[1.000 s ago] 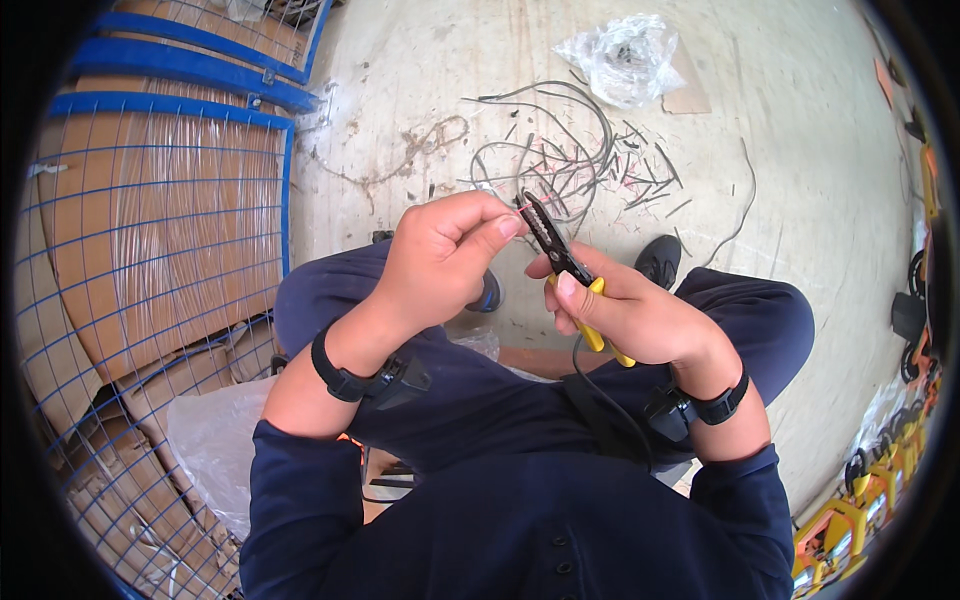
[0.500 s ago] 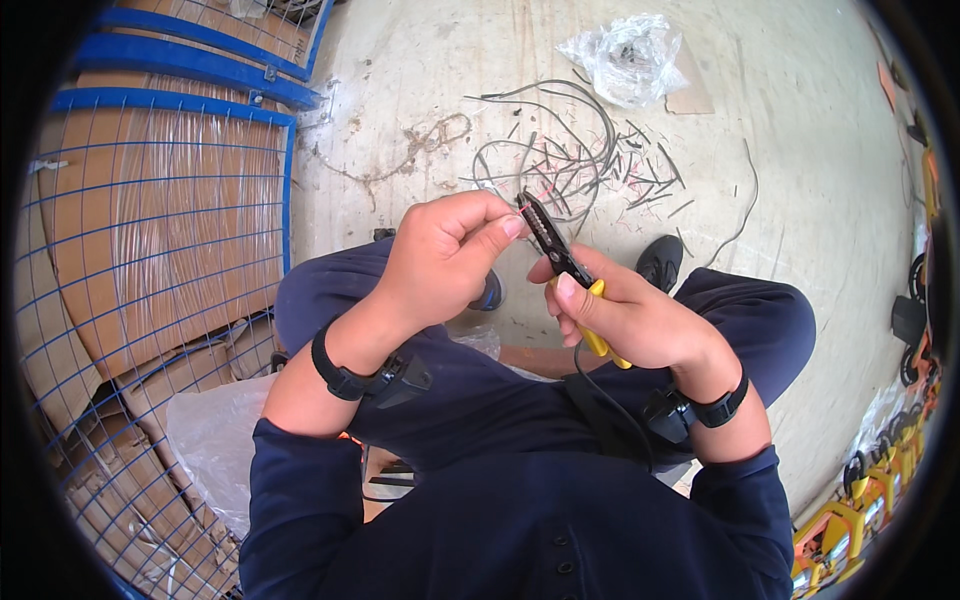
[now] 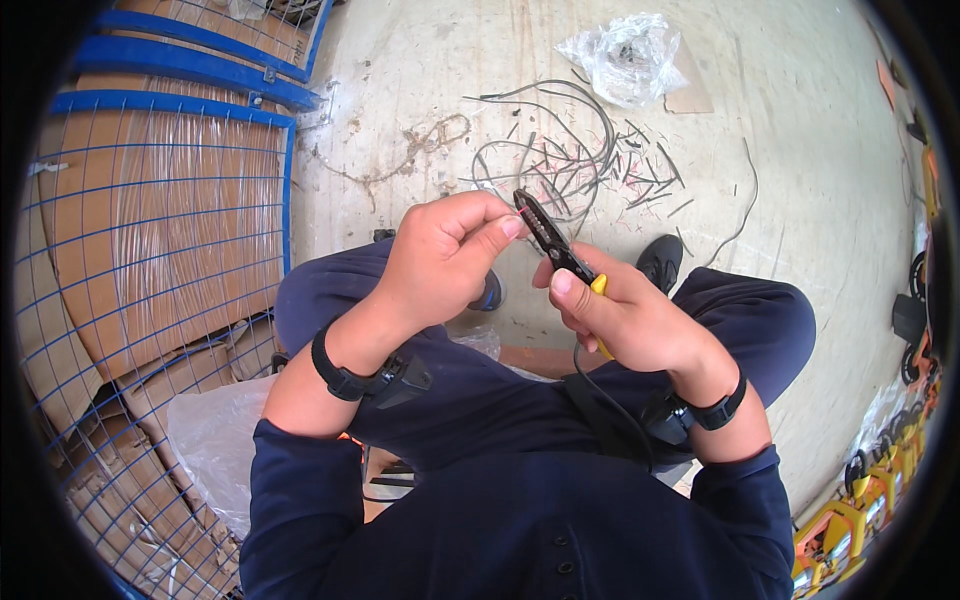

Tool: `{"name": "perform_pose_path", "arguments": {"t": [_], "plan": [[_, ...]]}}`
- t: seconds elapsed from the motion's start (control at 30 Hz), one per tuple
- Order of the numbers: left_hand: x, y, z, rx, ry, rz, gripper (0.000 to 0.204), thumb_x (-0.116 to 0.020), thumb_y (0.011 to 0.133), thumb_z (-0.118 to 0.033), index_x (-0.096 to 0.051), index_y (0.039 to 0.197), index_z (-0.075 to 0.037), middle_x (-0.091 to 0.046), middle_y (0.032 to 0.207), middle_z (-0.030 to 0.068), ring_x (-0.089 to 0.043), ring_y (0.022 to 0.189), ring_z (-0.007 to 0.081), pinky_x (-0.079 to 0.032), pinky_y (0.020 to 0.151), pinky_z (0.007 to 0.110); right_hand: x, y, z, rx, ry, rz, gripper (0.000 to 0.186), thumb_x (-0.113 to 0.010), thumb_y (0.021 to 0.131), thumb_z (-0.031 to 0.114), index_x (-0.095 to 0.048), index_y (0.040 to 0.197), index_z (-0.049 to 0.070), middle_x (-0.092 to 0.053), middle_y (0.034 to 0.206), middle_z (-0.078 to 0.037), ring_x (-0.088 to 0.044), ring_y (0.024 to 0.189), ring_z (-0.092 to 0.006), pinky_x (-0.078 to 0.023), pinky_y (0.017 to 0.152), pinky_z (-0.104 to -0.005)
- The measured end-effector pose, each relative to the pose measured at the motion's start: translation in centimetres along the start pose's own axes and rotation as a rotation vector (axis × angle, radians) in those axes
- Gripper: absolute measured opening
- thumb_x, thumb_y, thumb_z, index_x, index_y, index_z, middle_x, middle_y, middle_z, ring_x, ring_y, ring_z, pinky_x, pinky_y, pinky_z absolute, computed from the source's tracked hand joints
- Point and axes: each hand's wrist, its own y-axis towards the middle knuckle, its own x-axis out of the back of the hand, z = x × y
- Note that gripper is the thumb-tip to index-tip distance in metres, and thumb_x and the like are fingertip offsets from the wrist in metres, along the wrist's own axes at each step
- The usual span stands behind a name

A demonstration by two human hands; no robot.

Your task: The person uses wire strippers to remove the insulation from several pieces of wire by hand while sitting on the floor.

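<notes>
My left hand (image 3: 440, 260) pinches a thin red wire (image 3: 523, 211) between thumb and forefinger, beside the black jaws of a wire stripper (image 3: 548, 237). Those jaws are closed around the wire near its pinched part. My right hand (image 3: 635, 315) grips the tool’s yellow handles, its thumb lying along the near one. A dark cable (image 3: 600, 390) hangs from below the right hand across my lap. Beyond both hands, many short cut pieces of dark sheath and red wire (image 3: 650, 180) lie strewn on the floor among long looped cables (image 3: 560, 85).
A blue wire-mesh cage (image 3: 287, 200) with wrapped cardboard stands at the left. A crumpled clear plastic bag (image 3: 620, 60) lies on cardboard at the back. Yellow equipment (image 3: 840, 525) lines the right edge. My shoe (image 3: 660, 260) rests on the concrete floor (image 3: 780, 200).
The stripper’s jaws and handles have closed a little, and my right fingers have tightened slightly around them. My left hand has barely moved.
</notes>
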Motion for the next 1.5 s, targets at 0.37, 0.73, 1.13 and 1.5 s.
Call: {"name": "perform_pose_path", "arguments": {"t": [0.37, 0.73, 1.13, 1.5], "plan": [[1.3, -0.1, -0.4, 0.200, -0.529, 0.163, 0.016, -0.054, 0.094, -0.011, -0.062, 0.089, 0.003, -0.038, 0.055, -0.0077, -0.029, 0.043, -0.0005, -0.020, 0.037, 0.021, -0.7, -0.3, 0.9, 0.058, 0.102, -0.108, 0.031, -0.052, 0.097, 0.031, -0.053, 0.108, 0.001, -0.046, 0.065, 0.004, -0.038, 0.058, -0.0031, -0.032, 0.049, -0.0220], [1.2, -0.1, 0.0, 0.285, -0.523, 0.125, 0.017, -0.053, 0.094, -0.011, -0.061, 0.089, 0.003, -0.038, 0.053, -0.0077, -0.025, 0.041, -0.0003, -0.019, 0.037, 0.021, 0.1, 0.8, 0.4, 0.096, -0.308, -0.276, 0.039, -0.055, 0.094, 0.033, -0.053, 0.106, -0.004, -0.058, 0.075, -0.017, -0.056, 0.068, -0.0209, -0.045, 0.063, -0.0343], [1.0, 0.2, 0.9, 0.154, -0.156, 0.197, 0.014, -0.056, 0.093, -0.013, -0.060, 0.091, 0.000, -0.048, 0.062, -0.0056, -0.037, 0.047, 0.0003, -0.028, 0.042, 0.019, 1.0, 0.5, -1.0, 0.281, -0.365, -0.209, 0.037, -0.058, 0.092, 0.029, -0.047, 0.110, -0.002, -0.060, 0.091, -0.022, -0.061, 0.081, -0.0342, -0.048, 0.071, -0.0393], [0.4, -0.1, 0.6, -0.024, -0.156, 0.095, 0.010, -0.058, 0.093, -0.012, -0.059, 0.090, -0.002, -0.046, 0.061, -0.0058, -0.035, 0.049, -0.0005, -0.027, 0.044, 0.020, 0.2, 0.2, -0.2, 0.439, -0.897, -0.411, 0.037, -0.063, 0.087, 0.020, -0.046, 0.111, -0.002, -0.055, 0.097, -0.022, -0.058, 0.082, -0.0414, -0.048, 0.066, -0.0429]]}}
